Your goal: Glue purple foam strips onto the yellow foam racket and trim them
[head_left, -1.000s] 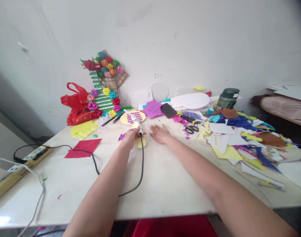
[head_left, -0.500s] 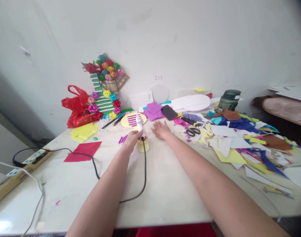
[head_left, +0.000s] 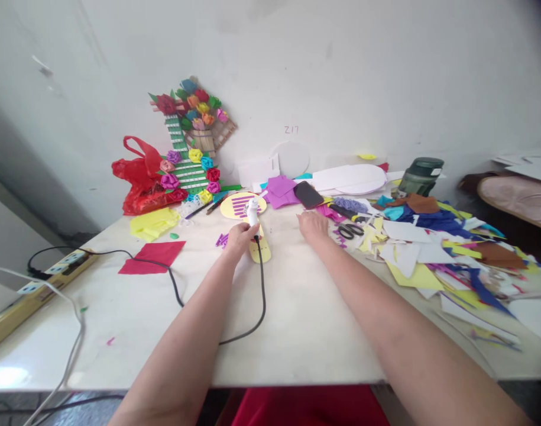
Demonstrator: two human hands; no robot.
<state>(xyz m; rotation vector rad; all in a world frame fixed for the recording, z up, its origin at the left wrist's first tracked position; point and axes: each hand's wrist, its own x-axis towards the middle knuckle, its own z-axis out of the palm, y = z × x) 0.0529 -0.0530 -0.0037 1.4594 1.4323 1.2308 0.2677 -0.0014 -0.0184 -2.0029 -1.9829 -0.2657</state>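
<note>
My left hand (head_left: 240, 239) is closed round a white corded tool (head_left: 252, 212), whose black cable (head_left: 263, 290) runs toward me over the table. The tool stands over a yellow card piece (head_left: 260, 251). Behind it lies a yellow oval (head_left: 226, 207) with purple strips across it. Small purple rolls (head_left: 222, 240) are beside my left hand. To the right, my right hand (head_left: 313, 226) rests near the table top with its fingers curled; what is between them, if anything, is too small to make out.
Black scissors (head_left: 350, 231), a dark phone-like slab (head_left: 308, 194) and purple sheets (head_left: 281, 192) lie near my right hand. Paper scraps (head_left: 407, 232) cover the right side. A flower model (head_left: 190, 171), red bag (head_left: 139, 183) and power strip (head_left: 44, 288) stand left.
My right hand has moved right and its spread fingers have curled in. My left hand still holds the white tool. The view has shifted slightly.
</note>
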